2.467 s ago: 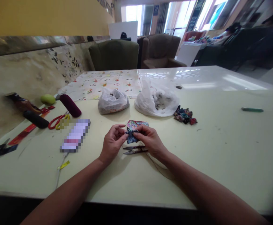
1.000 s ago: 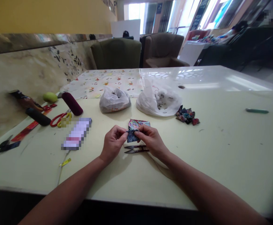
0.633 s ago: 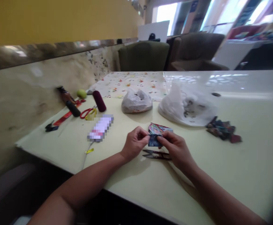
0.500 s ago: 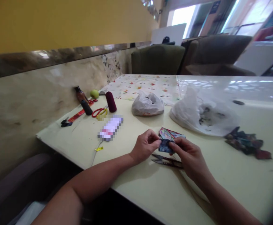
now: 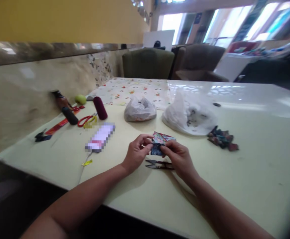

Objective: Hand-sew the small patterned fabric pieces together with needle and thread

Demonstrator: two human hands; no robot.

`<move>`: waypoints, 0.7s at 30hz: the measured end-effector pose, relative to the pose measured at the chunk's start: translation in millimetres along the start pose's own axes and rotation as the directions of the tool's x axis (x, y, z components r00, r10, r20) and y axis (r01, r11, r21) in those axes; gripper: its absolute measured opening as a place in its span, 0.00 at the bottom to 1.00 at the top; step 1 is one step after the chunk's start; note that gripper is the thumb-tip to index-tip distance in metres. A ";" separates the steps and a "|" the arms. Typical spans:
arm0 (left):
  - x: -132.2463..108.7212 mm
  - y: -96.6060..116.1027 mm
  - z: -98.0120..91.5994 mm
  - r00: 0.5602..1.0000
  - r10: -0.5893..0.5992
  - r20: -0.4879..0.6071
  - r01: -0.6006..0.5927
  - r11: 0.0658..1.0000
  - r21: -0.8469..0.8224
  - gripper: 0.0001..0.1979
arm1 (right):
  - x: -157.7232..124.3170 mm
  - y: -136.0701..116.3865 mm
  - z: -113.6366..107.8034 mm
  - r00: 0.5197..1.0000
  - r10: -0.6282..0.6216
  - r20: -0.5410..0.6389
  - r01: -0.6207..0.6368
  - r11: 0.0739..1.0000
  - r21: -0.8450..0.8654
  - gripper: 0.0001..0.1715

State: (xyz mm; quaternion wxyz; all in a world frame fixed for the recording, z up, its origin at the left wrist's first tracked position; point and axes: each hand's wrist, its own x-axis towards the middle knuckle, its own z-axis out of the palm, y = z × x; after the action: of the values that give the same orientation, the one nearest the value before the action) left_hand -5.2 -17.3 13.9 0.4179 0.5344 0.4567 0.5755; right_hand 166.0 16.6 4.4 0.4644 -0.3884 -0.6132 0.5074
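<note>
Between my two hands is a small dark blue piece of fabric (image 5: pixel 156 149). My left hand (image 5: pixel 138 151) pinches its left edge with thumb and forefinger, while my right hand (image 5: pixel 178 156) grips the right side. Just behind it shows a multicoloured patterned piece (image 5: pixel 162 136), partly covered by the blue fabric and my fingers; whether it lies on the table or is held too, I cannot tell. Thread snips (image 5: pixel 157 164) lie on the table below the fabric, blades pointing left, their handle end hidden by my right hand.
Two white plastic bags (image 5: pixel 140 111) (image 5: pixel 184 116) stand farther back. Dark fabric scraps (image 5: pixel 223 138) lie to the right. Leftward are a phone with a cable (image 5: pixel 100 137), red-and-yellow scissors (image 5: pixel 87 121), a maroon thread spool (image 5: pixel 100 108), a dark spool (image 5: pixel 69 116) and a green fruit (image 5: pixel 80 99).
The view has turned right, so everything appears farther left. Both hands keep hold of the blue fabric, with the left fingers slightly shifted.
</note>
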 end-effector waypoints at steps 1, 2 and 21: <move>0.3 0.5 -0.1 1.000 -0.010 -0.001 0.010 1.000 -0.004 0.13 | 0.1 -1.5 0.7 1.000 0.006 -0.004 -0.006 1.000 0.009 0.17; 0.4 1.0 -0.2 1.000 -0.017 0.003 0.017 1.000 -0.017 0.14 | 0.2 -2.8 1.3 1.000 0.010 -0.008 -0.009 1.000 0.020 0.17; -0.1 3.3 -0.1 0.999 -0.025 0.047 0.025 1.000 0.003 0.14 | 0.1 -2.7 2.2 0.999 0.002 0.052 -0.004 1.000 0.028 0.16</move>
State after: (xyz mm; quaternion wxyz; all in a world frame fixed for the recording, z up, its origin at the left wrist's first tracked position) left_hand -5.3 -18.1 17.1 0.4350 0.5424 0.4541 0.5571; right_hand 163.9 15.7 7.0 0.4531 -0.3695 -0.6171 0.5267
